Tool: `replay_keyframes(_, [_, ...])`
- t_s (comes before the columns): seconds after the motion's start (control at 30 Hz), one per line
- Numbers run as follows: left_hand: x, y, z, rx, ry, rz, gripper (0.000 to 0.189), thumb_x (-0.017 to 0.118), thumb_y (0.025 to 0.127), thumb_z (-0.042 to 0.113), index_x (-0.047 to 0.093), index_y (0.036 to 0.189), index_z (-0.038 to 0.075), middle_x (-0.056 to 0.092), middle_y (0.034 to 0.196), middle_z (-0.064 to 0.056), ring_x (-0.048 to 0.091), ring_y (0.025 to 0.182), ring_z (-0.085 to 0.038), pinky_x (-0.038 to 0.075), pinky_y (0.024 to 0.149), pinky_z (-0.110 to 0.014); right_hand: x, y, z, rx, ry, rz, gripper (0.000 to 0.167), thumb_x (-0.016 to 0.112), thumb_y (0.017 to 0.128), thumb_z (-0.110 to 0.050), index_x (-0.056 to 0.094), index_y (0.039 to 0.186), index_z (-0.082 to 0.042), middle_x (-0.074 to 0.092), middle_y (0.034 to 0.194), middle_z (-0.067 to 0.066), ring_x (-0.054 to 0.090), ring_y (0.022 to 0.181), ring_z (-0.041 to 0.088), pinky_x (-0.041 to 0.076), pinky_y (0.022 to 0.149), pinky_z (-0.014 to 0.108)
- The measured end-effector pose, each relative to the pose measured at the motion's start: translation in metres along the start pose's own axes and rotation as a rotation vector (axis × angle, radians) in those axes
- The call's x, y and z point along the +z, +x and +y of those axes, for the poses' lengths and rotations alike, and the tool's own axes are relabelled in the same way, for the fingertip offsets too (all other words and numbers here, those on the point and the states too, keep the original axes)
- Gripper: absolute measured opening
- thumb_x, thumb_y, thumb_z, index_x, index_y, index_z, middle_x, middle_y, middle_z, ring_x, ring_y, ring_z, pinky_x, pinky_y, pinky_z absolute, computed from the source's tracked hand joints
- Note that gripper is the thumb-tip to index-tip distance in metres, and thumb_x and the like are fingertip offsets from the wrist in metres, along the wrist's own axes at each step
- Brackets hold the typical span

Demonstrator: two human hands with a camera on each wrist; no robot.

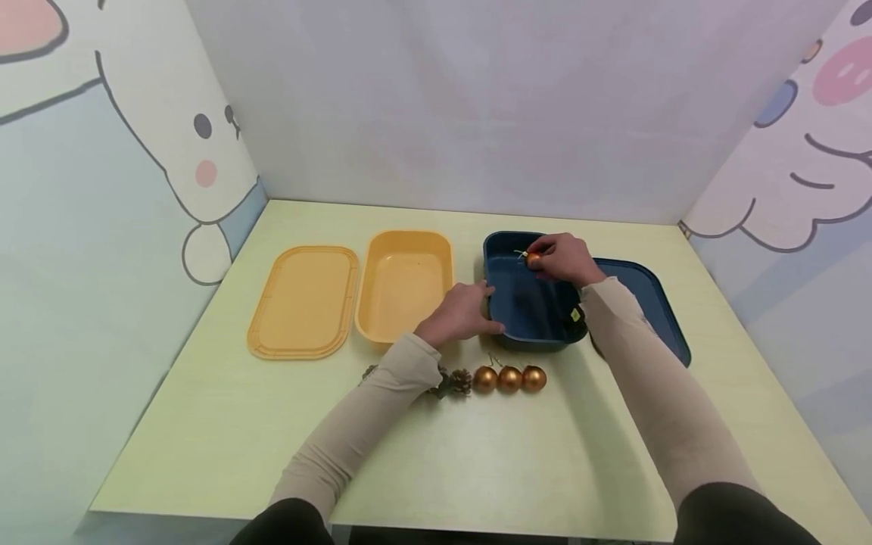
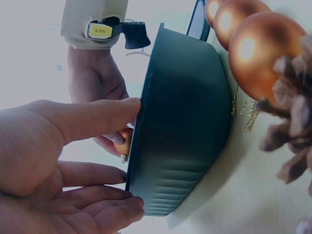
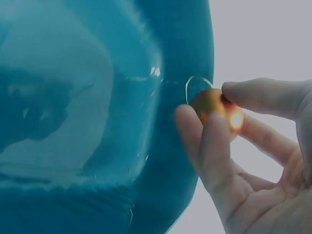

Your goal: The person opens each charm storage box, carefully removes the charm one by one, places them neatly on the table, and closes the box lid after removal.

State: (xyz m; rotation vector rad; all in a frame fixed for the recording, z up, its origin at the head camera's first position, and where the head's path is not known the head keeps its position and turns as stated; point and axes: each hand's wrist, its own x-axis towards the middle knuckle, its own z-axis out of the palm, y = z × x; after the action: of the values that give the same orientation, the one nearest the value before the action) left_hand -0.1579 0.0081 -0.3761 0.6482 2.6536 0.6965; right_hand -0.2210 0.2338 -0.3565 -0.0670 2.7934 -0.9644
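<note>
In the head view my right hand [image 1: 564,259] holds a small copper-coloured bauble [image 1: 534,260] over the far part of a dark blue box [image 1: 534,342]. Thumb and fingers pinch the bauble [image 3: 214,108] in the right wrist view, and its thin gold loop sticks up. My left hand [image 1: 465,312] touches the box's near left corner. Seen from the left wrist, its extended thumb and fingers rest against the rim of the box [image 2: 183,97]. Three copper baubles [image 1: 509,379] lie in a row before the box, beside pine cones [image 1: 459,381] partly hidden by my left sleeve.
Left of the blue box stands a yellow box [image 1: 405,284], with a yellow lid [image 1: 304,303] lying farther left. A dark blue lid [image 1: 664,310] lies on the right, partly under my right forearm. Walls enclose the table [image 1: 204,446] at the back and sides.
</note>
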Motion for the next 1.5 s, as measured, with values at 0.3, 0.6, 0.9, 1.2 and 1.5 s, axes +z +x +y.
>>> replay_keyframes(0.3, [0.001, 0.000, -0.001, 0.005, -0.002, 0.007, 0.079, 0.078, 0.087, 0.040, 0.045, 0.152, 0.009, 0.042, 0.160, -0.008, 0.057, 0.130, -0.032, 0.051, 0.106, -0.036, -0.007, -0.019, 0.000, 0.008, 0.180, -0.060, 0.040, 0.060, 0.099, -0.008, 0.055, 0.136, 0.006, 0.059, 0.134, 0.031, 0.075, 0.096, 0.031, 0.057, 0.095, 0.043])
replay_keyframes(0.6, [0.003, -0.001, -0.001, 0.006, -0.013, 0.008, 0.079, 0.078, 0.087, 0.039, 0.045, 0.152, 0.008, 0.043, 0.160, -0.008, 0.056, 0.131, -0.032, 0.050, 0.107, -0.036, -0.016, -0.039, 0.006, -0.019, 0.146, -0.073, 0.039, 0.062, 0.099, -0.010, 0.057, 0.135, 0.002, 0.058, 0.127, 0.025, 0.075, 0.094, 0.028, 0.061, 0.087, 0.031])
replay_keyframes(0.9, [0.003, -0.001, -0.001, 0.009, -0.022, 0.007, 0.079, 0.078, 0.088, 0.038, 0.044, 0.152, 0.009, 0.042, 0.160, -0.008, 0.061, 0.118, -0.031, 0.051, 0.106, -0.036, -0.016, -0.060, 0.007, -0.065, 0.184, -0.034, 0.038, 0.065, 0.099, -0.018, 0.059, 0.134, -0.006, 0.058, 0.125, 0.022, 0.073, 0.092, 0.028, 0.062, 0.078, 0.028])
replay_keyframes(1.2, [0.004, -0.001, -0.002, 0.001, -0.014, 0.005, 0.080, 0.078, 0.087, 0.040, 0.043, 0.153, 0.010, 0.043, 0.159, -0.006, 0.064, 0.103, -0.027, 0.053, 0.102, -0.035, -0.015, -0.078, 0.010, -0.053, 0.204, -0.018, 0.044, 0.068, 0.097, -0.023, 0.060, 0.138, -0.009, 0.058, 0.136, 0.016, 0.065, 0.113, 0.029, 0.055, 0.092, 0.025])
replay_keyframes(1.5, [0.004, 0.001, -0.003, 0.004, -0.015, 0.007, 0.079, 0.078, 0.088, 0.040, 0.044, 0.153, 0.011, 0.039, 0.162, -0.007, 0.058, 0.073, -0.019, 0.055, 0.088, -0.030, -0.015, -0.096, 0.015, -0.094, 0.272, -0.033, 0.044, 0.066, 0.098, -0.017, 0.056, 0.139, -0.004, 0.060, 0.132, 0.025, 0.074, 0.089, 0.007, 0.061, 0.077, 0.025])
